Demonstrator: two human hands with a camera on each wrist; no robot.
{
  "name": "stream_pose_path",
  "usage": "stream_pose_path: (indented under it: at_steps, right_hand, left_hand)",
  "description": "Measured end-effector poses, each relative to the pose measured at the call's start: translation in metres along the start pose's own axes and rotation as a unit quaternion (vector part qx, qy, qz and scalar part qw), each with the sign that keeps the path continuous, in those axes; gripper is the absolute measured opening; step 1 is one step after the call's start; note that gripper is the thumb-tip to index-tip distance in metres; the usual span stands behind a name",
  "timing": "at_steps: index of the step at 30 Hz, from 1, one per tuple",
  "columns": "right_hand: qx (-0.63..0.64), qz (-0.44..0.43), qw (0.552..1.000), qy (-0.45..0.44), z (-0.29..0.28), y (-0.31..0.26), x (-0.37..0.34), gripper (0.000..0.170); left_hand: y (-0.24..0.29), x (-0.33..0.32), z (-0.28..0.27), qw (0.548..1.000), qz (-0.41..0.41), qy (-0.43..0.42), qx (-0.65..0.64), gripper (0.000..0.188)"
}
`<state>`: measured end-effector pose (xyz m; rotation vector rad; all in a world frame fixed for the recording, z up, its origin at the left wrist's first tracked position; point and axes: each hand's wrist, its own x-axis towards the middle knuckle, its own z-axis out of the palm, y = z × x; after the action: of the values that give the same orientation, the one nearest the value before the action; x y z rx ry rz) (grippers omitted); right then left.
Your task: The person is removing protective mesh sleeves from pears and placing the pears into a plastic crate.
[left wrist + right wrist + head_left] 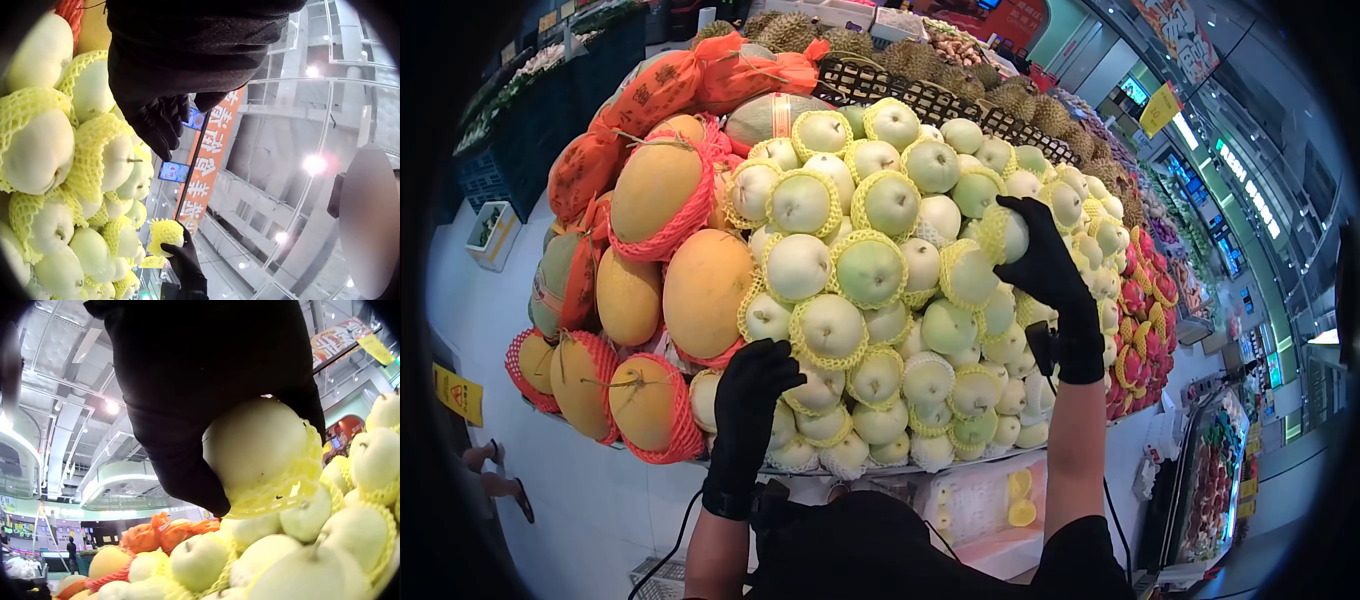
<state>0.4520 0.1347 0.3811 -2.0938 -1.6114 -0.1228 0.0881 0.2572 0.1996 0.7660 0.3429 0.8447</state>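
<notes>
Pale floor (580,500) surrounds the heaped fruit, and the ceiling (62,375) is crossed by bright beams. The right hand (1048,265), black-gloved, has its fingers and thumb curled round a pale fruit (1016,238) at the right side of the pile (870,270). That fruit lies to the left of the palm, gripped between thumb and fingers; it looks nearly round, so no long axis stands out. What matters most, I'd judge, is how it sits against the palm: bare skin faces inward, while the yellow foam net (303,469) covers the side turned away. The left hand (755,390) is well apart, over the near left part of the pile beside the orange melons (708,290); its fingers bend loosely and hold nothing. The right hand is clearly nearer the gripped fruit. The head view gives both hands' places over the pile but hides most of the palm side. The right wrist view shows the fruit's bare upper part and the net's open mesh; the left wrist view shows it out by the pile's edge. Whether it touches its neighbours, I cannot tell.
</notes>
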Motion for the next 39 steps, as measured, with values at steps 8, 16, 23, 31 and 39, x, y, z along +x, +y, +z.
stream_pose_path:
  at_steps: [8,16,23,31,39]
  right_hand:
    - [0.096,0.024,0.992,-0.08,0.074,-0.114,-0.085,0.087]
    - [0.079,0.072,0.991,-0.077,0.133,-0.186,-0.133,0.095]
    - [0.208,0.133,0.968,-0.037,0.14,-0.186,-0.148,0.086]
    - [0.295,0.261,0.919,-0.017,0.159,-0.206,-0.166,0.068]
    - [0.28,0.282,0.917,0.032,0.184,-0.213,-0.159,0.06]
  left_hand:
    - [-0.01,0.0,0.03,0.98,-0.125,-0.155,-0.013,0.049]
    - [-0.016,-0.023,0.026,0.962,-0.185,-0.185,0.078,0.058]
    - [-0.014,-0.034,-0.003,0.966,-0.211,-0.142,-0.045,0.056]
    - [-0.018,-0.036,-0.016,0.979,-0.09,-0.15,0.106,0.074]
    - [-0.02,-0.04,-0.026,0.983,-0.153,-0.081,0.061,0.054]
